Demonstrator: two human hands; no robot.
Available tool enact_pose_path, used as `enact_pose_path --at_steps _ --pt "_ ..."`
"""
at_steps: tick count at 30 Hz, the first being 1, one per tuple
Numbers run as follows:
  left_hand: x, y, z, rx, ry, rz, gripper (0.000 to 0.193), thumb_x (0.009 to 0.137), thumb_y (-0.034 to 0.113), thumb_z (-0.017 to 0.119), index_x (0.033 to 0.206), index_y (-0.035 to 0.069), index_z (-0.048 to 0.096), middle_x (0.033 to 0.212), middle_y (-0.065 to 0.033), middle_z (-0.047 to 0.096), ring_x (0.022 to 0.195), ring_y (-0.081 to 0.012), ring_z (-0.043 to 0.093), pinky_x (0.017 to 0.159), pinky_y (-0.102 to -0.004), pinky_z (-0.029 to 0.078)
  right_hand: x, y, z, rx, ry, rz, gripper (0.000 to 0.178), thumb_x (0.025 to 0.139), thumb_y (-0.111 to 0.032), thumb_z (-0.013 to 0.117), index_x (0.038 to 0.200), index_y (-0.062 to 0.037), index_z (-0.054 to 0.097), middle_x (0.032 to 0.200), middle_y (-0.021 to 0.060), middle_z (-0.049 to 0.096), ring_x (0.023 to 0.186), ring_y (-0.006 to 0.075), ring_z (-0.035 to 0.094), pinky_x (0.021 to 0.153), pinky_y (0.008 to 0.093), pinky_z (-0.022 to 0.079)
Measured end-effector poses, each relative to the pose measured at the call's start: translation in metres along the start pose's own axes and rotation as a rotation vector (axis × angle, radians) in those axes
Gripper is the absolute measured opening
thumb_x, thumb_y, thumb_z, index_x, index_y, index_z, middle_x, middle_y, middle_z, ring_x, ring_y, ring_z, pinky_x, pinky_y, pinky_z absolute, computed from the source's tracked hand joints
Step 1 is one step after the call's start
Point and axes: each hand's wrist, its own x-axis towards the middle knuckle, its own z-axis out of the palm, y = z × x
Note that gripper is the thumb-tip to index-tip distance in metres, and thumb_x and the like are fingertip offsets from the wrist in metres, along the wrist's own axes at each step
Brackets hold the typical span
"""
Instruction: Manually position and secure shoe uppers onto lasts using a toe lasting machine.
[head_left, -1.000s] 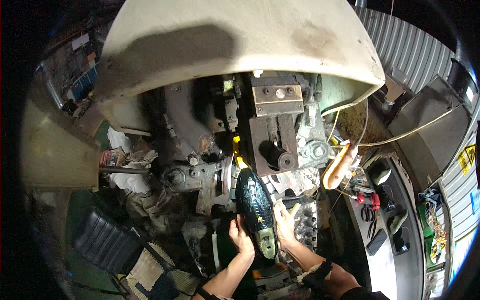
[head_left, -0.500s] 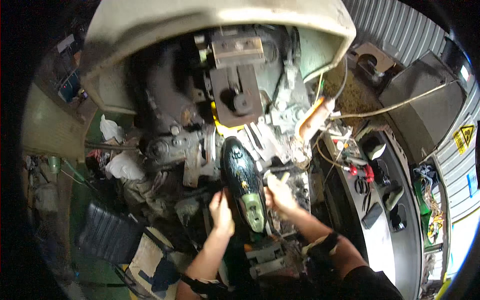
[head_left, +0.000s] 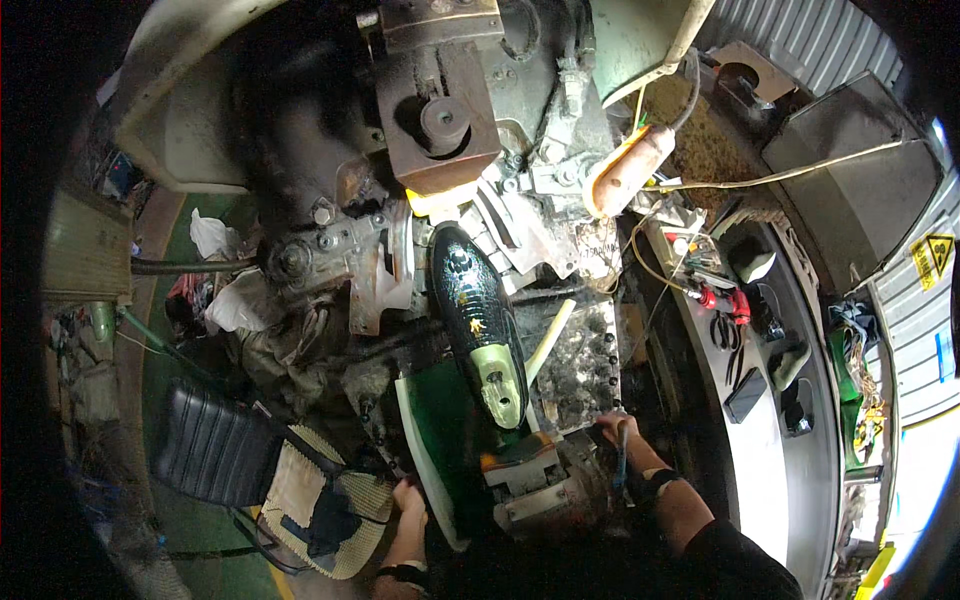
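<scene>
A glossy black, scaly-textured shoe upper (head_left: 465, 285) sits stretched over a pale green shoe last (head_left: 499, 385) in the middle of the machine. Its toe points away from me, up against the metal jaws (head_left: 398, 255). Neither hand touches it. Low on the left side of the machine, my left hand (head_left: 409, 497) is closed by a dark metal part; what it grips is hidden. My right hand (head_left: 625, 437) is closed near the lower end of the knobbed metal plate (head_left: 590, 375), next to a blue hose-like piece (head_left: 620, 465). I cannot make out what it grips.
Above the toe hangs a heavy metal press block (head_left: 440, 150). A lit work lamp (head_left: 632, 172) is at the right. Beyond it, a grey shelf (head_left: 770, 480) carries scissors (head_left: 726, 333), a red tool (head_left: 735, 303) and several shoe pieces. A black chair (head_left: 215, 440) stands left.
Both hands have let go of the shoe on its last and moved down and apart to the machine's two sides. The shoe stays at the jaws; the view has shifted.
</scene>
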Motion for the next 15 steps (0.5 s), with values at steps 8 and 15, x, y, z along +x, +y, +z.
enact_pose_path --at_steps 8,15 --pt "0.013 0.037 -0.026 -0.421 0.103 0.393 0.023 0.087 -0.002 0.060 0.108 -0.009 0.060 0.102 -0.0141 0.063 0.094 -0.0251 0.059 0.088 -0.0311 0.045 0.011 -0.043 -0.006 0.068 0.343 0.286 0.042 0.085 -0.004 0.065 0.122 0.0098 0.051 0.084 0.0121 0.067 0.063 0.0212 0.062 0.056 0.0334 0.051" --pt "-0.055 0.107 -0.010 0.204 0.149 0.704 0.024 0.092 0.004 0.063 0.114 -0.007 0.063 0.117 -0.0179 0.066 0.111 -0.0296 0.061 0.095 -0.0374 0.049 0.010 -0.165 0.025 -0.270 0.087 0.491 0.030 0.087 -0.016 0.070 0.098 0.0104 0.060 0.060 0.0043 0.056 0.050 0.0100 0.049 0.045 0.0268 0.034"
